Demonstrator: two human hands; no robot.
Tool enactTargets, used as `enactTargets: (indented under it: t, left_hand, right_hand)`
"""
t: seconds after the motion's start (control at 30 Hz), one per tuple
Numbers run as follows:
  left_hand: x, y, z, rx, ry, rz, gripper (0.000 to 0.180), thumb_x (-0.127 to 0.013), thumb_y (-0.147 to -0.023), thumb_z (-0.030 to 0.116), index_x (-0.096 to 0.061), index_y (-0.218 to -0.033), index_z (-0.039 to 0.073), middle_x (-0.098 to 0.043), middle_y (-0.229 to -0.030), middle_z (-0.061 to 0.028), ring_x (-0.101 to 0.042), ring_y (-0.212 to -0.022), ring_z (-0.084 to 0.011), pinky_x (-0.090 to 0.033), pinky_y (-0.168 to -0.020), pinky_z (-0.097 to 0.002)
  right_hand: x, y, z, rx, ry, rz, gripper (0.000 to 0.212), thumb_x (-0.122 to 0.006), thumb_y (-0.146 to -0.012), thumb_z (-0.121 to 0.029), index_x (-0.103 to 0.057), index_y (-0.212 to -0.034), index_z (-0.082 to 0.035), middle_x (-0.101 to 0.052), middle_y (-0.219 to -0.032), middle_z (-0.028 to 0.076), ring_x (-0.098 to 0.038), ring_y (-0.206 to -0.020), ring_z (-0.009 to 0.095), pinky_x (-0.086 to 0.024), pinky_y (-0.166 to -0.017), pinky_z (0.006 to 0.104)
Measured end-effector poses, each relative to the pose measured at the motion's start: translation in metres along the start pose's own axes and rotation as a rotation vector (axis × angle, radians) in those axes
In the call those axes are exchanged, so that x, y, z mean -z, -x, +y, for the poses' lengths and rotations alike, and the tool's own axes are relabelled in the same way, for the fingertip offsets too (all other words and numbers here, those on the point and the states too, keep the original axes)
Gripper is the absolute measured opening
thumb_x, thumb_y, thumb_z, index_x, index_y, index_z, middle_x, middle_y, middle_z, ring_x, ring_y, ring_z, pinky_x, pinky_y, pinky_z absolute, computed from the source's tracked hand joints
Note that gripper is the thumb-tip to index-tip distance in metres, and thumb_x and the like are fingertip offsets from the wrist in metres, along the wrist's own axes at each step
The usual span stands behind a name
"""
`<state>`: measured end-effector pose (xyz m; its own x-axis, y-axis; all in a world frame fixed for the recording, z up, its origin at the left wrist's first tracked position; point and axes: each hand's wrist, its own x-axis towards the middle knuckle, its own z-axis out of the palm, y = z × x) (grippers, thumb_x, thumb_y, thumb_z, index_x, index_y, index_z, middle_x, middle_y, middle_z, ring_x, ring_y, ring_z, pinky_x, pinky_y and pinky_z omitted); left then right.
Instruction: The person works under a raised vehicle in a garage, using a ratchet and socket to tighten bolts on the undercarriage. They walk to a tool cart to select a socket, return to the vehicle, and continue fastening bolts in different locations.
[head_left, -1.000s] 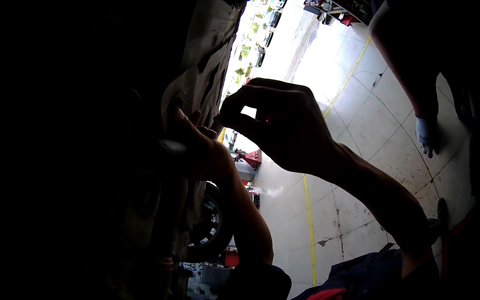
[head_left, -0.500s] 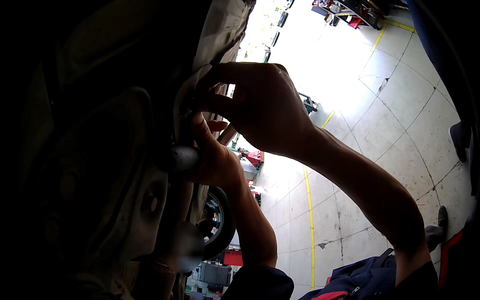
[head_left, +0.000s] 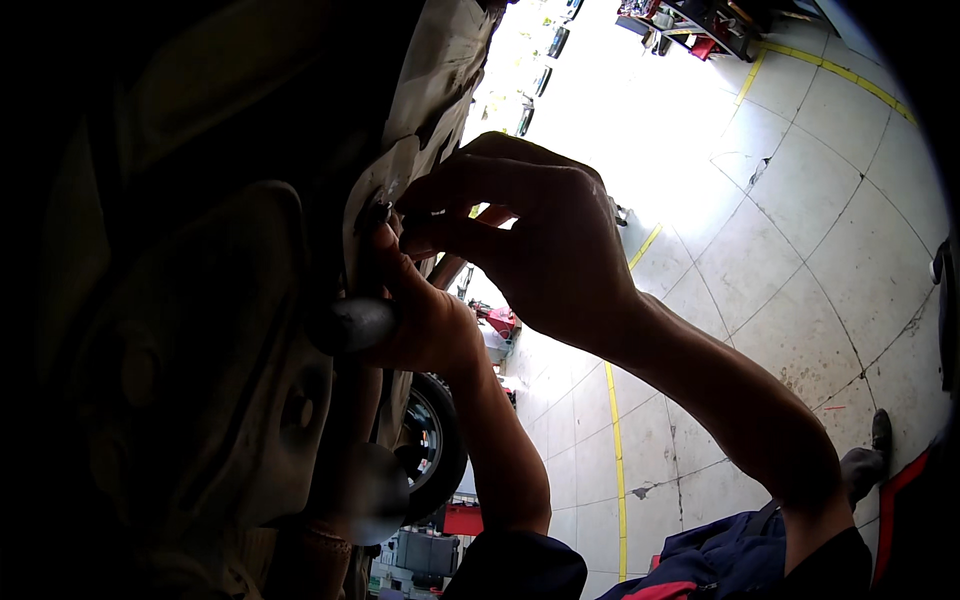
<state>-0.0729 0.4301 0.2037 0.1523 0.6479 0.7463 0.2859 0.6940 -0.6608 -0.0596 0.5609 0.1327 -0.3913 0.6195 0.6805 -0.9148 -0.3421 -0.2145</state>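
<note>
A dark, dirty vehicle underside (head_left: 250,300) fills the left side. On a pale metal flange of it sits a small dark bolt-like piece (head_left: 382,212). My left hand (head_left: 430,325) is raised, its thumb tip just under that piece; its other fingers curl out of sight. Against its palm side lies a grey, round-ended cylinder (head_left: 365,325); whether it is gripped cannot be made out. My right hand (head_left: 545,235) is just right of the bolt-like piece, thumb and forefinger bent together in a pinch. In the shadow, what lies between these fingertips does not show.
Below my left hand is a wheel (head_left: 435,445) with a dark tyre. A blurred round part (head_left: 375,495) hangs close by. Tiled floor (head_left: 700,400) with yellow lines (head_left: 617,450) lies to the right. A person's shoe (head_left: 881,432) shows at the right; a loaded rack (head_left: 690,25) stands far off.
My right hand has drawn back slightly to the right and down, uncovering the small bolt-like piece. My left hand stays nearly in place. The view has shifted a little.
</note>
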Motion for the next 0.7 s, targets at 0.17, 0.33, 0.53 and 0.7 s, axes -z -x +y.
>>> enactTargets:
  t: [0.17, 0.33, 0.53, 0.7]
  left_hand:
    - [0.006, -0.003, 0.007, -0.026, -0.177, -0.032, 0.025, -0.052, -0.103, 0.014, -0.064, -0.124, 0.012, -0.072, -0.098, -0.0107, -0.075, -0.074, -0.0165, -0.061, -0.057, -0.0224]
    - [0.002, -0.002, 0.005, -0.024, -0.115, 0.035, 0.029, -0.057, -0.099, 0.011, -0.064, -0.126, 0.016, -0.073, -0.1, -0.0081, -0.075, -0.076, -0.0167, -0.06, -0.056, -0.0203]
    - [0.0, 0.006, 0.002, 0.145, -0.037, -0.024, 0.028, -0.06, -0.098, 0.011, -0.066, -0.125, 0.018, -0.072, -0.102, -0.0081, -0.075, -0.079, -0.0166, -0.06, -0.059, -0.0197]
    - [0.005, 0.012, -0.003, 0.216, -0.041, -0.081, 0.028, -0.059, -0.099, 0.013, -0.065, -0.126, 0.018, -0.071, -0.103, -0.0087, -0.074, -0.081, -0.0165, -0.06, -0.061, -0.0198]
  right_hand:
    - [-0.009, -0.001, -0.002, -0.014, -0.066, 0.083, 0.022, -0.076, -0.085, -0.007, -0.071, -0.106, -0.004, -0.073, -0.101, 0.008, -0.073, -0.093, 0.018, -0.062, -0.079, 0.0303]
    - [-0.008, 0.004, 0.002, 0.006, -0.034, 0.049, 0.025, -0.076, -0.085, -0.007, -0.069, -0.109, -0.003, -0.073, -0.101, 0.009, -0.073, -0.095, 0.019, -0.062, -0.083, 0.031]
    - [-0.01, 0.002, 0.0, 0.047, -0.073, 0.058, 0.026, -0.074, -0.087, -0.004, -0.069, -0.113, -0.002, -0.072, -0.102, 0.009, -0.072, -0.098, 0.02, -0.061, -0.086, 0.0318]
    - [-0.019, 0.007, -0.007, -0.025, -0.147, 0.093, 0.028, -0.073, -0.088, -0.004, -0.067, -0.115, -0.001, -0.073, -0.105, 0.009, -0.072, -0.099, 0.02, -0.061, -0.087, 0.0322]
